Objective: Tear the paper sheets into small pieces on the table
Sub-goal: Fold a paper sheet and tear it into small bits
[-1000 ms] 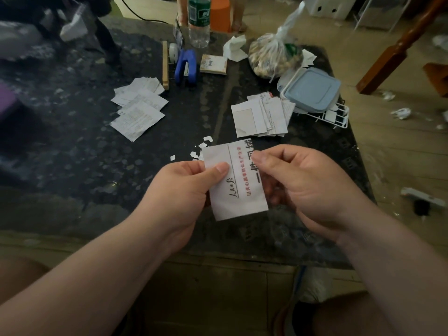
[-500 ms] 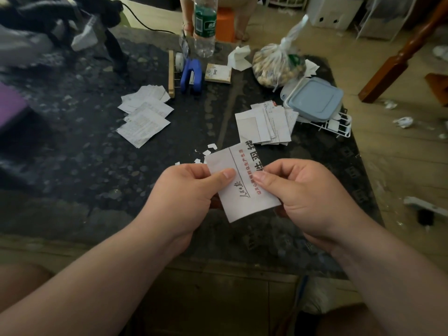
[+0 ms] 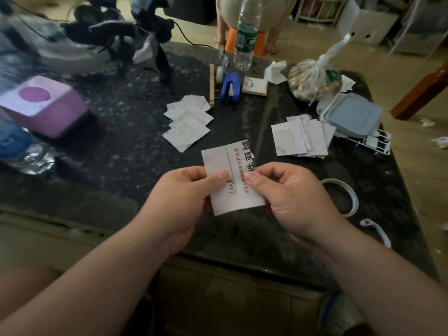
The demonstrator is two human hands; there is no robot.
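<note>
Both hands hold one paper (image 3: 231, 173) up above the tabletop (image 3: 121, 146). The left hand (image 3: 184, 197) and right hand (image 3: 288, 197) pinch it, thumbs side by side on top, fingers curled behind.

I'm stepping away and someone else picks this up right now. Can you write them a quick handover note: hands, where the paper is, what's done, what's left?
Left hand: pinches the printed sheet on its left side, thumb on top.
Right hand: pinches the same sheet on its right side, thumbs close together.
Paper: left stack and right stack lie on the table, the right one beside the blue-lidded box.
Done: no tear shows in the held sheet.
Left: tear it small, then both stacks.
</note>
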